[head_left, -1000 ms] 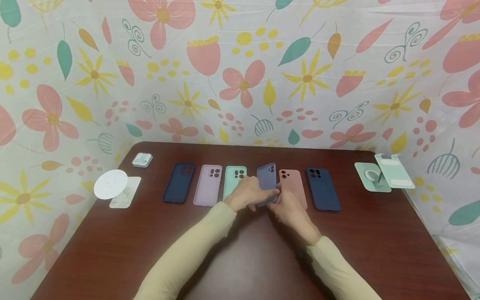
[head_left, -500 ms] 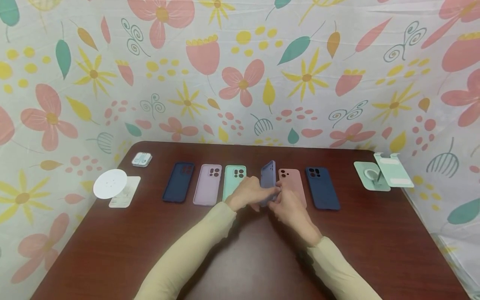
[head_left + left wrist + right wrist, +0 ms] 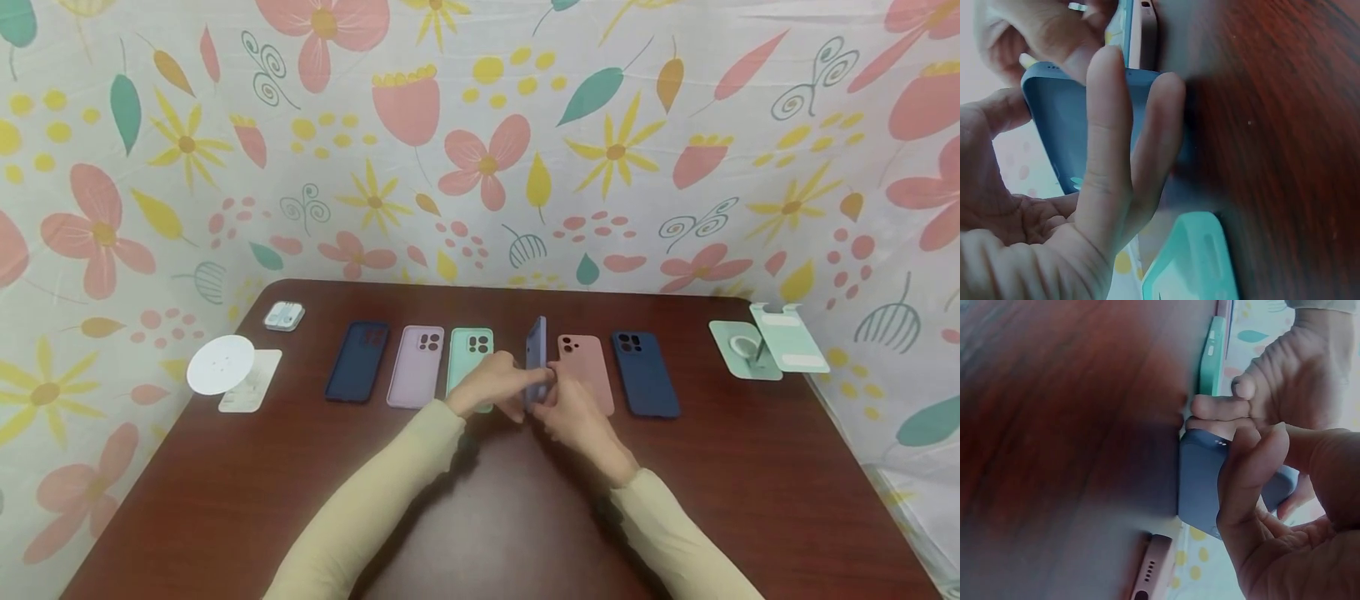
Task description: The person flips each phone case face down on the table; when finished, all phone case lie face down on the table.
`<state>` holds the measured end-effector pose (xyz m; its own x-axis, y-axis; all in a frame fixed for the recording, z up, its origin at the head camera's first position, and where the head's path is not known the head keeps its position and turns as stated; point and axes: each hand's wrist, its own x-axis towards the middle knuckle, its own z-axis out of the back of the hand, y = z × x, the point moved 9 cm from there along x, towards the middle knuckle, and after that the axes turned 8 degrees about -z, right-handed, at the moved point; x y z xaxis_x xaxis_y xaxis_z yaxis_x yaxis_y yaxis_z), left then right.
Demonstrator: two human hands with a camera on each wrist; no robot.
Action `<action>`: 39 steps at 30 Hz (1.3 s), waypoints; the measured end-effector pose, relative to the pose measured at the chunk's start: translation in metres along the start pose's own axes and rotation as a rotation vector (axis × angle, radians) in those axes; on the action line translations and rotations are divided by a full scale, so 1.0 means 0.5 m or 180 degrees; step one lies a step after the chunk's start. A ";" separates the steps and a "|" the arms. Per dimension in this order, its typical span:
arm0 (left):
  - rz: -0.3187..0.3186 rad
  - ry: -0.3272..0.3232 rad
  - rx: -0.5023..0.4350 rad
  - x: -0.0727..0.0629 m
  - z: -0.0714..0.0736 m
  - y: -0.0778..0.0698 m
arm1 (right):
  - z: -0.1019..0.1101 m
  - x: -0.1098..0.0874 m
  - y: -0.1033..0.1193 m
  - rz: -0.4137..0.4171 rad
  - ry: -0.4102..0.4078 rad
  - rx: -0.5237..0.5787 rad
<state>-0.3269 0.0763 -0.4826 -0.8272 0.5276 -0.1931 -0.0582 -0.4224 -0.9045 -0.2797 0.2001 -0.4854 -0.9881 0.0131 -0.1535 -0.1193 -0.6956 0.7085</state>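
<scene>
A slate-blue phone case (image 3: 535, 346) stands tilted up on its long edge in the middle of the row, its camera end away from me. My left hand (image 3: 495, 382) holds it near its close end; in the left wrist view two fingers (image 3: 1109, 125) lie across its hollow side and the thumb is at its opposite edge. My right hand (image 3: 577, 412) grips the same close end, with its fingers (image 3: 1244, 481) against the case's outer back in the right wrist view. A mint phone case (image 3: 462, 354) lies on the left, a pink phone case (image 3: 588, 367) on the right.
On the brown table (image 3: 480, 500) lie a navy case (image 3: 356, 362), a lilac case (image 3: 415, 367) and a blue case (image 3: 647, 375). A white round-topped stand (image 3: 221, 365) and boxed earphones (image 3: 285, 316) are at left. A mint folding stand (image 3: 787, 337) is at right.
The slate-blue phone case has turned from leaning, with its face partly showing, to nearly edge-on. Both hands have stayed on its close end, shifting only slightly.
</scene>
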 end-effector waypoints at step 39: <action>-0.0089 -0.0533 0.0314 -0.028 0.073 -0.022 | -0.032 0.004 0.006 -0.0526 0.0508 -0.0134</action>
<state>-0.3348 0.0466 -0.4563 -0.9054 0.4137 -0.0951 -0.1302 -0.4838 -0.8655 -0.2807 0.1865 -0.4948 -0.9271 0.0179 -0.3743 -0.2706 -0.7229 0.6358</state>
